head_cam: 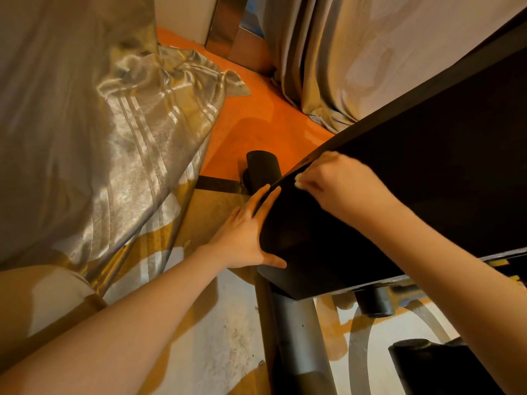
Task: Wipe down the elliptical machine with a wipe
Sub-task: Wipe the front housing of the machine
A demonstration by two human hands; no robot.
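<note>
No text, label, brand or number is readable anywhere (dark machine surfaces included).

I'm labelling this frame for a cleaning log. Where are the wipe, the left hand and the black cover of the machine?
wipe (pixel 328 156): head view, pale bit above the right hand's fingers.
left hand (pixel 245 235): head view, back of hand.
black cover (pixel 413 181): head view, broad dark side.

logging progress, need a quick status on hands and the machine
Left hand flat against black machine housing, bracing. Right hand curled at housing's top edge, wipe barely visible. Silver curtain pooled close on the left.
</note>
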